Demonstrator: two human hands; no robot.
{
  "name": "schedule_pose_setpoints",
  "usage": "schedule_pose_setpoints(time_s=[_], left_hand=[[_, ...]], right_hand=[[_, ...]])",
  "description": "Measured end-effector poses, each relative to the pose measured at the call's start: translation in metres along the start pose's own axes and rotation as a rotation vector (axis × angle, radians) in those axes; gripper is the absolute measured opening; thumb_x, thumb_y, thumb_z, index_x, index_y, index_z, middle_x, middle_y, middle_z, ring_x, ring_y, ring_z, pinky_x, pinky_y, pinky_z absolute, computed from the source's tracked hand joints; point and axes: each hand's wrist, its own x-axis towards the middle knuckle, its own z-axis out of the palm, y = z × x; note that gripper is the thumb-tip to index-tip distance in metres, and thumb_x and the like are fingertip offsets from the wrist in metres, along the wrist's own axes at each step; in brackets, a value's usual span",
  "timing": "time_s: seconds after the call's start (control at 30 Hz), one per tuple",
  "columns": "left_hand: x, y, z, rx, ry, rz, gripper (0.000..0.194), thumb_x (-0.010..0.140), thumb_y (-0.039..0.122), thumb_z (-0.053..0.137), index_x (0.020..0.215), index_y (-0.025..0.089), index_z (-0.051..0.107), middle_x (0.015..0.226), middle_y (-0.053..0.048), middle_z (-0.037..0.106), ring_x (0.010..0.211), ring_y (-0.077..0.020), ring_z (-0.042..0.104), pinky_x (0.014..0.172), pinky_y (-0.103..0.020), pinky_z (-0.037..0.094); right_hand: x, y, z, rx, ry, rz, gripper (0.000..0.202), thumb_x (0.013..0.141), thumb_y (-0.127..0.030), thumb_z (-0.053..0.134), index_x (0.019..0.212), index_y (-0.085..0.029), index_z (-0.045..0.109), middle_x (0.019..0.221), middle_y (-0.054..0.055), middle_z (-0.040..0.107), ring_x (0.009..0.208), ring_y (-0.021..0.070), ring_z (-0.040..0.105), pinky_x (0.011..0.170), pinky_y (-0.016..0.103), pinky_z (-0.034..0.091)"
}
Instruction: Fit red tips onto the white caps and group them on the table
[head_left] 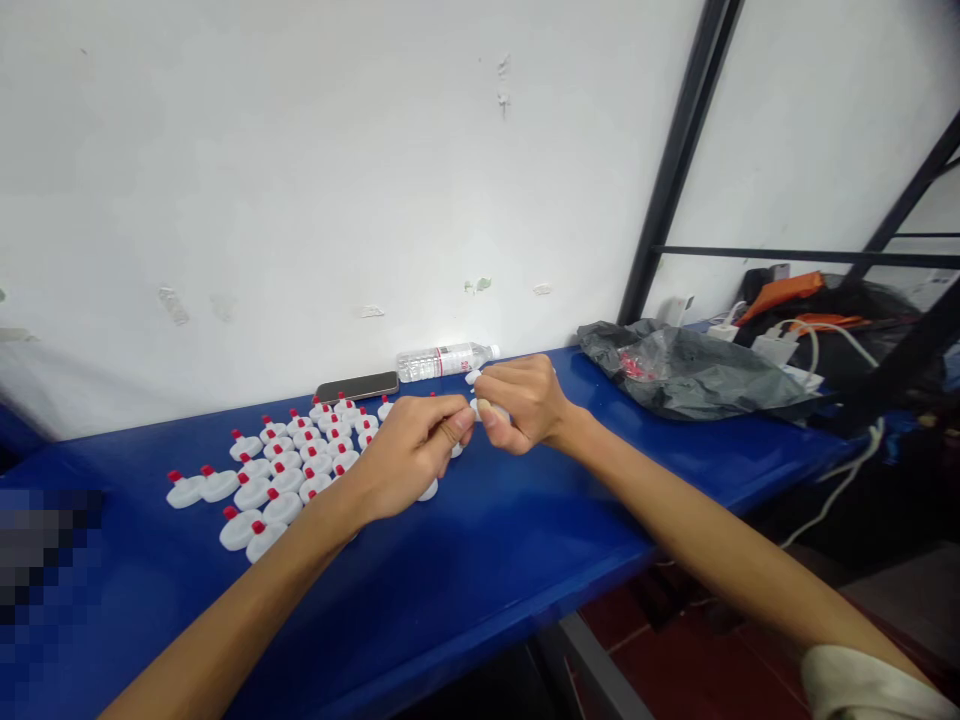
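My left hand [411, 452] is closed, thumb and forefinger pinched at the middle of the view; what they grip, if anything, is hidden. Touching or nearly touching it, my right hand [523, 402] is closed with its fingers curled round a small white piece [477, 406], mostly covered. On the blue table [525, 540], left of and behind my left hand, lie several flat white containers [283, 505] with red caps. A small white piece [473, 377] shows just behind my right hand.
Against the wall lie a phone [357, 387] and a clear water bottle [446, 361] on its side. A dark plastic bag [697, 365] with red pieces sits on the right, beside white chargers and cables. A black metal frame [679, 150] rises behind it.
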Motion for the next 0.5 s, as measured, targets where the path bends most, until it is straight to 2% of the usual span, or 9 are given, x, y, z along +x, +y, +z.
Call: schedule_pose_setpoints(time_s=[0.13, 0.23, 0.37, 0.5], left_hand=[[0.000, -0.003, -0.001, -0.204, 0.005, -0.064, 0.041, 0.102, 0.041, 0.044, 0.069, 0.019, 0.052, 0.049, 0.004, 0.050, 0.046, -0.0107, 0.049, 0.053, -0.024, 0.036], [0.000, -0.006, -0.002, -0.362, 0.007, -0.115, 0.038, 0.101, 0.041, 0.047, 0.070, 0.018, 0.052, 0.053, 0.006, 0.045, 0.043, -0.0090, 0.050, 0.047, -0.023, 0.032], [0.002, -0.009, -0.006, -0.490, 0.043, -0.152, 0.041, 0.101, 0.044, 0.047, 0.069, 0.018, 0.051, 0.049, 0.006, 0.041, 0.041, -0.0103, 0.052, 0.043, -0.023, 0.028], [0.003, -0.009, -0.014, -0.514, 0.055, -0.147, 0.046, 0.102, 0.048, 0.046, 0.067, 0.019, 0.046, 0.050, 0.007, 0.038, 0.041, -0.0100, 0.051, 0.043, -0.022, 0.028]], right_hand=[[0.001, -0.002, 0.000, -0.027, 0.023, 0.037, 0.029, 0.093, -0.039, 0.042, 0.071, -0.023, 0.052, 0.059, -0.002, 0.053, 0.050, 0.0129, 0.041, 0.050, 0.030, 0.027], [0.003, -0.006, 0.001, 0.045, 0.083, 0.038, 0.024, 0.096, -0.039, 0.049, 0.085, -0.020, 0.059, 0.064, -0.003, 0.060, 0.050, 0.0107, 0.047, 0.049, 0.028, 0.032], [0.004, -0.012, 0.002, 0.192, 0.144, 0.088, 0.019, 0.096, -0.037, 0.061, 0.102, -0.019, 0.060, 0.076, -0.003, 0.067, 0.051, 0.0082, 0.051, 0.051, 0.025, 0.040], [0.005, -0.014, 0.006, 0.284, 0.203, 0.184, 0.028, 0.092, -0.036, 0.070, 0.112, -0.021, 0.058, 0.084, -0.002, 0.069, 0.055, 0.0089, 0.059, 0.052, 0.024, 0.046]])
